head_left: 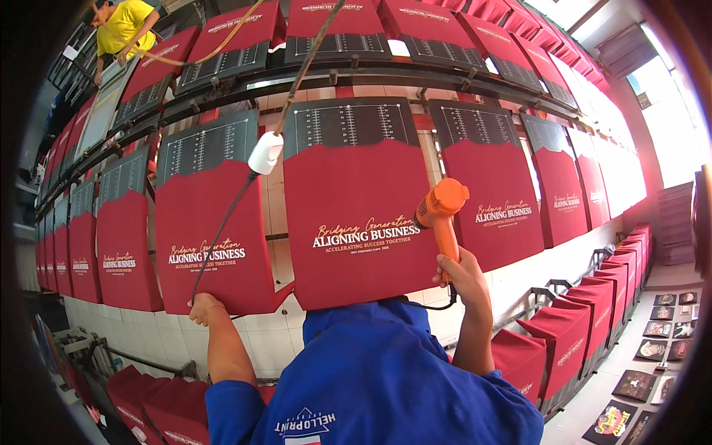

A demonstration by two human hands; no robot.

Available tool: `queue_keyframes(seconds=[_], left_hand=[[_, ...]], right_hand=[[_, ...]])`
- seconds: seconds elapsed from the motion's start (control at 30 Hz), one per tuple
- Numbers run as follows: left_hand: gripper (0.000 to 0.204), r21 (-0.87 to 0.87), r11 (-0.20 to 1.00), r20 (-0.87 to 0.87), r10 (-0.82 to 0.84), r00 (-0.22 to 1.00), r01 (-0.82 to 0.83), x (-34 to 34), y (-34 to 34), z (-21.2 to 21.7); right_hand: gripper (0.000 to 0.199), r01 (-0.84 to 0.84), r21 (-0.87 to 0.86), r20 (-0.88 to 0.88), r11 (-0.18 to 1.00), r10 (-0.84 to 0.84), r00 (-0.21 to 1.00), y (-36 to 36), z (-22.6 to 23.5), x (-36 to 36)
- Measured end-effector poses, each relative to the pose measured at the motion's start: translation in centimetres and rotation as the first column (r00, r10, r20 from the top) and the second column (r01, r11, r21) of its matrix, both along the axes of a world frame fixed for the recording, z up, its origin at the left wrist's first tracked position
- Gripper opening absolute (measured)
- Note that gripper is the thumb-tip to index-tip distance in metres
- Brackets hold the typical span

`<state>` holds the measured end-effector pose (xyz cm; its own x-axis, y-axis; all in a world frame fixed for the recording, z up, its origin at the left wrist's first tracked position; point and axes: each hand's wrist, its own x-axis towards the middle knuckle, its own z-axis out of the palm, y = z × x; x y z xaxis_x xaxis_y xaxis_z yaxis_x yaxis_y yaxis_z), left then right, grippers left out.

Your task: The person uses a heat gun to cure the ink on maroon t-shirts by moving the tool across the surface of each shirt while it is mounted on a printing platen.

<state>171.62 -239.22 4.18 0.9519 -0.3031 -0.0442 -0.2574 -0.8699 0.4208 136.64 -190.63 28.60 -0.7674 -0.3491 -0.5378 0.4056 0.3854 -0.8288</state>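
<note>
My right hand point(466, 276) is closed around the handle of an orange heat gun point(445, 211). The gun's dark nozzle points left, over the right end of the printed lettering on a red shirt point(356, 193). That shirt is stretched over a dark marked board point(348, 122) in front of me. Lower left, my left hand point(208, 309) is closed on a black cable point(226, 220), beside the bottom edge of a neighbouring red shirt point(211, 196). The cable runs up to a white connector point(265, 153) hanging from a cord above. A loop of cord point(452, 299) shows below the gun.
Rows of boards with printed red shirts stretch left and right on dark rails point(326, 78). Another row of shirts point(567, 345) stands behind me at lower right. A person in a yellow shirt point(127, 28) is at far left. Printed pictures point(634, 386) lie at lower right.
</note>
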Motion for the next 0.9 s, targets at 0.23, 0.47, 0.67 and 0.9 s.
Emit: queue_keyframes(seconds=[0.23,0.47,0.67,0.9], left_hand=[[0.055,-0.012,0.999,-0.002,-0.048,0.999,0.048,-0.8,0.7,0.3],[0.054,-0.012,0.998,0.015,-0.056,0.998,0.056,-0.3,0.6,0.1],[0.054,-0.032,0.994,-0.027,-0.101,0.995,0.1,-1.2,1.3,1.3],[0.055,-0.04,0.992,-0.008,-0.118,0.993,0.118,-0.8,1.2,0.9]], right_hand=[[0.025,-0.001,-0.039,0.034,0.999,0.003,0.999,0.1,-0.5,-0.4],[0.023,-0.068,-0.035,0.065,0.997,0.071,0.995,-0.7,-0.4,-1.1],[0.02,-0.129,0.012,0.013,0.992,0.129,0.992,-1.8,-0.6,-1.2],[0.019,-0.17,0.008,0.078,0.985,0.168,0.983,-2.8,-0.1,-0.3]])
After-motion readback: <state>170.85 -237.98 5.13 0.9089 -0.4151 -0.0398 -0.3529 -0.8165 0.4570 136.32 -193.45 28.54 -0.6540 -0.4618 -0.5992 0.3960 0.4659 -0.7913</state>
